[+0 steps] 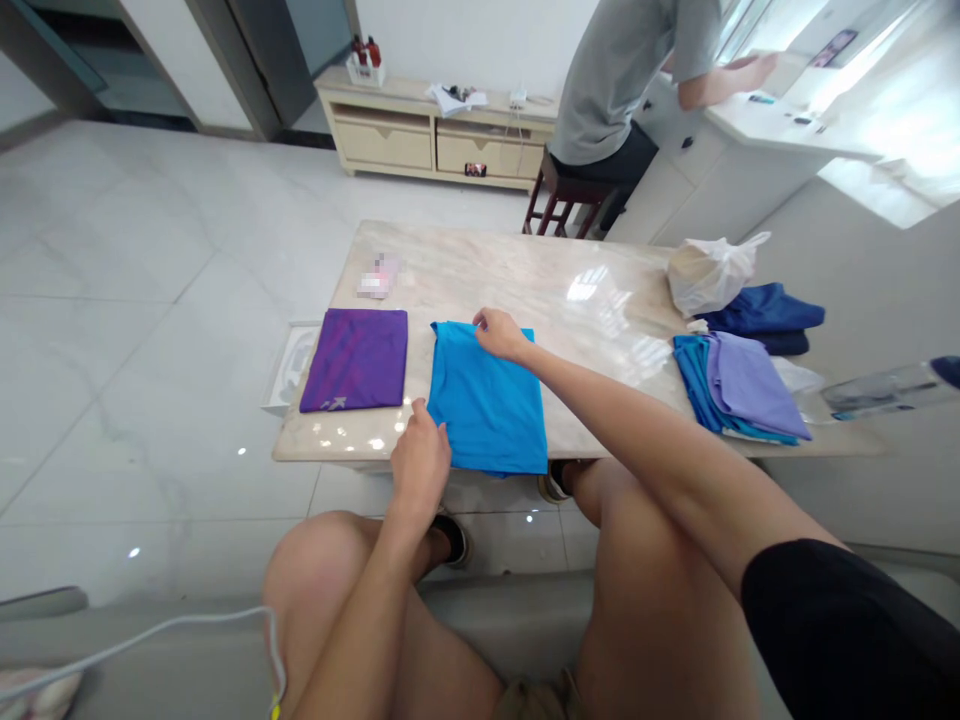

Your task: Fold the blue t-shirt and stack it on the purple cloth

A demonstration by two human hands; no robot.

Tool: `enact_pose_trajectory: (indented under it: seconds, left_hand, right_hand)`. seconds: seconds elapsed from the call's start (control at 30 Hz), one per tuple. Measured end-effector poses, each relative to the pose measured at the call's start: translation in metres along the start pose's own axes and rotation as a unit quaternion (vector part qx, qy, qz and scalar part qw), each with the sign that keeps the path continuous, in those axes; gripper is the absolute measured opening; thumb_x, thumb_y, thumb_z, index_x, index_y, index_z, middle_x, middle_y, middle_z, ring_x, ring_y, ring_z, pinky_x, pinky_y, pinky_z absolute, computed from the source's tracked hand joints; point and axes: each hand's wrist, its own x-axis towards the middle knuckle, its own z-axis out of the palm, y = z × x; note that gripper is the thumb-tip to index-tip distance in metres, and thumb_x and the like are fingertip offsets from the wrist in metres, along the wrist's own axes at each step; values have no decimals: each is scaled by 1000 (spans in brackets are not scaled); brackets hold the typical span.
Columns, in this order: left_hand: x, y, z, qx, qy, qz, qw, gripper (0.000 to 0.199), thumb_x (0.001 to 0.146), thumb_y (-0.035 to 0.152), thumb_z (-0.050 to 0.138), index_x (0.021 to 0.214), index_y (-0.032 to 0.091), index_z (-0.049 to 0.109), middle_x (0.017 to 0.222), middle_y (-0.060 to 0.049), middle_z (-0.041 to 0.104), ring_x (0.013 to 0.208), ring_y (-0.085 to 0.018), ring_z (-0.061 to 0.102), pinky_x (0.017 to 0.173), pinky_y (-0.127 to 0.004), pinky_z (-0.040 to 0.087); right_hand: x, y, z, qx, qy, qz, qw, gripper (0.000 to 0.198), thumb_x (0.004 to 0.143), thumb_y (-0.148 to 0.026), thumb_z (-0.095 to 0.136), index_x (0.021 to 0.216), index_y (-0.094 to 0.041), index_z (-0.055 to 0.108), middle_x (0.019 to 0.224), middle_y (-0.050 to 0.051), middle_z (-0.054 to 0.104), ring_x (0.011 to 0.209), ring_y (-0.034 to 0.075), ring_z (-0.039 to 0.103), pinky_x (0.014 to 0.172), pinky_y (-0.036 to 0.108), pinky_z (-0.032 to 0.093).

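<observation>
Landmark: marble-look table (525, 270), long, glossy, pale beige with faint veins, bright reflections on its top.

Item 1: blue shirt (487, 400). Thin smooth knit, folded to an upright rectangle at the near edge of the table, its bottom hem hanging just over that edge. Left hand (420, 462) rests at its near-left corner, fingers curled together onto the cloth edge. Right hand (501, 334) sits at its far edge, thumb and fingertips pinching the top fold. Judged mid-fold: the shape is nearly squared, last tidying appears left.

Item 2: purple shirt (356, 358). Same sleek fabric, flat neat rectangle with faint diagonal stripes and a small pale logo at its near corner; lies just left of the blue shirt on the table. Judged finished.

Item 3: pile of clothes (739, 385). Teal and lilac pieces, loosely stacked, at the right end of the table; appears not yet folded.

Item 4: dark blue garment (769, 312), soft and bunched, beyond that pile.

Item 5: white plastic bag (709, 270), crinkled, knotted, at the table's far right edge.

Item 6: another person (630, 70) in a grey top, seated on a dark wooden stool beyond the table, facing away.
</observation>
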Motion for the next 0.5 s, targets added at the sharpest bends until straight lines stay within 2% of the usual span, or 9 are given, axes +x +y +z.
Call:
enact_pose_trajectory:
  seconds: [0.07, 0.2, 0.27, 0.37, 0.43, 0.5]
  left_hand:
    - [2, -3, 0, 26, -5, 6, 1000, 39, 113, 22, 40, 151, 14, 48, 127, -22, 79, 112, -34, 81, 91, -40, 61]
    - [10, -6, -12, 89, -22, -10, 996, 44, 107, 6, 34, 145, 12, 54, 117, -21, 80, 114, -32, 81, 93, -39, 61]
    - [17, -1, -25, 115, -13, 9, 993, 38, 109, 13, 38, 142, 10, 58, 125, -23, 77, 122, -34, 77, 96, -40, 61]
    - [36, 14, -46, 136, 18, 84, 987, 38, 112, 29, 47, 142, 11, 61, 140, -24, 70, 133, -37, 70, 103, -44, 61]
    - [49, 24, -54, 138, 24, 118, 983, 41, 113, 32, 47, 146, 11, 60, 143, -23, 69, 136, -37, 68, 107, -44, 60]
    - [57, 31, -54, 135, 16, 123, 983, 44, 113, 30, 44, 150, 11, 60, 145, -24, 68, 137, -36, 67, 108, -44, 60]
  right_hand:
    - [-5, 9, -5, -45, -16, -18, 999, 37, 101, -10, 55, 132, -11, 75, 138, 18, 78, 130, 29, 72, 114, 36, 54]
    - [-23, 20, -28, -111, -59, 3, 992, 34, 103, -19, 59, 130, -16, 79, 131, 17, 81, 120, 33, 76, 103, 37, 57]
    - [-33, 28, -42, -136, -67, 17, 988, 31, 104, -22, 59, 126, -18, 81, 127, 17, 82, 117, 34, 77, 99, 37, 58]
    - [-45, 43, -55, -152, -44, 21, 987, 32, 106, -22, 57, 127, -18, 81, 128, 17, 82, 120, 34, 76, 99, 37, 57]
    - [-48, 52, -54, -151, -29, 15, 988, 36, 106, -19, 54, 133, -16, 79, 133, 17, 81, 125, 33, 74, 102, 38, 57]
    - [-44, 59, -46, -150, -27, 5, 988, 41, 106, -15, 52, 139, -14, 76, 139, 18, 78, 131, 33, 71, 108, 38, 55]
